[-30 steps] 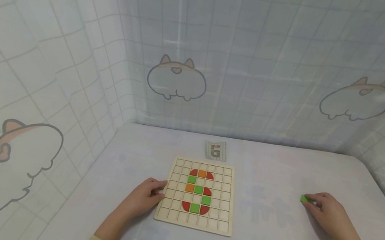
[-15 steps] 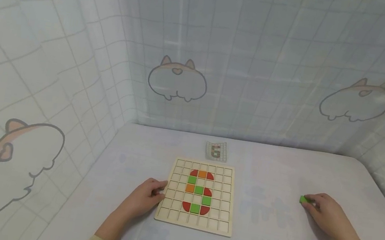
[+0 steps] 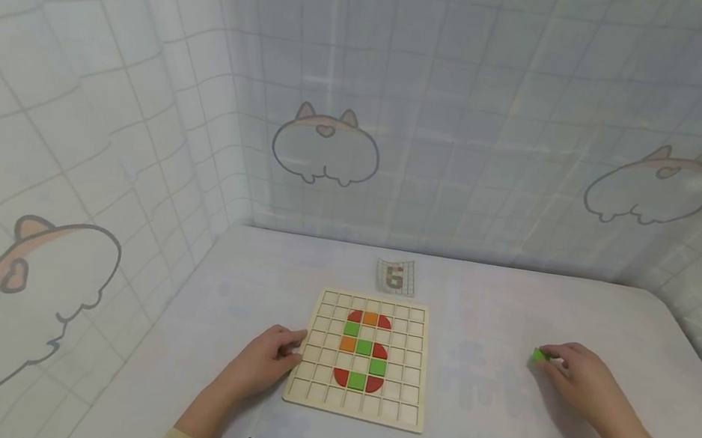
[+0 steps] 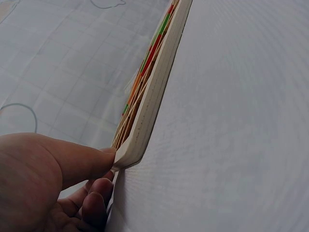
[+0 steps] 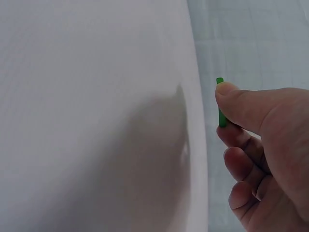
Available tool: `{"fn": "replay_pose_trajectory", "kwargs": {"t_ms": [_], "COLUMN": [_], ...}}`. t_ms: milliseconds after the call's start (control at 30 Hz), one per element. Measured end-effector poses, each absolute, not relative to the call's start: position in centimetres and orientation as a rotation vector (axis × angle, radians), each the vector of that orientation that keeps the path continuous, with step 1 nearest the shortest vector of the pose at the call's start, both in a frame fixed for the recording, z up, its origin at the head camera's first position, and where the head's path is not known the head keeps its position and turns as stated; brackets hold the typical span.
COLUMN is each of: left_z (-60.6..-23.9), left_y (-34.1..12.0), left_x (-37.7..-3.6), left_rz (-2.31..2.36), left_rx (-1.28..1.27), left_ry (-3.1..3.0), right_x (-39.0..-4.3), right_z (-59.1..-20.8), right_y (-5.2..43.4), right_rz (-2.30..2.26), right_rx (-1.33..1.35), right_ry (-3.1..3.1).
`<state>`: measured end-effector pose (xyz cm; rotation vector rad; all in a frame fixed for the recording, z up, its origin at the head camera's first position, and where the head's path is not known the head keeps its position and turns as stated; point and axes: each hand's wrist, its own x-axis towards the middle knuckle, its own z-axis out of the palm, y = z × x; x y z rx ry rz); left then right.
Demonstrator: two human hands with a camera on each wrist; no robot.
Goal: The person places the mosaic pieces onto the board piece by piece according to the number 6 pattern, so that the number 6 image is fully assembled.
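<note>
A pale wooden grid board (image 3: 400, 412) lies on the table, with red quarter-round tiles (image 3: 375, 384) and square green (image 3: 378, 368) and orange tiles (image 3: 348, 343) set in some of its cells. My left hand (image 3: 262, 361) grips the board's left edge; in the left wrist view the thumb (image 4: 91, 162) meets the rim and the other fingers curl below. Well to the right of the board, my right hand (image 3: 585, 383) pinches a thin green tile (image 5: 221, 118) between thumb and index finger, clear of the table. Its other fingers are loosely curled.
Behind the board lies a small printed card (image 3: 395, 277) with a coloured figure on a grid. A pale cloth covers the table (image 3: 487, 307). Hanging curtains (image 3: 456, 151) with a grid print enclose the back and sides.
My right hand, with the green tile, has moved a little to the left and the tile has tilted. My left hand stays at the board's edge.
</note>
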<state>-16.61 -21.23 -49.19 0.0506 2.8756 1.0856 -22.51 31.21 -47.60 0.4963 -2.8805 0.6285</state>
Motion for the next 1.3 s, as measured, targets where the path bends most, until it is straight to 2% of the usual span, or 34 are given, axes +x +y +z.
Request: {"fn": "replay_pose_trajectory", "kwargs": {"t_ms": [500,1300], "left_z": [-49.3,-49.5], "left_y": [-21.2,-21.3], "left_x": [-16.6,-16.7], "left_rz": [1.095,1.094], "left_rx": [0.064,0.054], "left_ry": [2.880,2.880], "right_x": [-23.2,-23.4], "right_z": [-45.8,-46.0], "right_y": [26.1,17.0], "right_rz": [0.671,0.547], "right_rx": [0.681,0.861], "right_ry": [-2.856,-2.842]}}
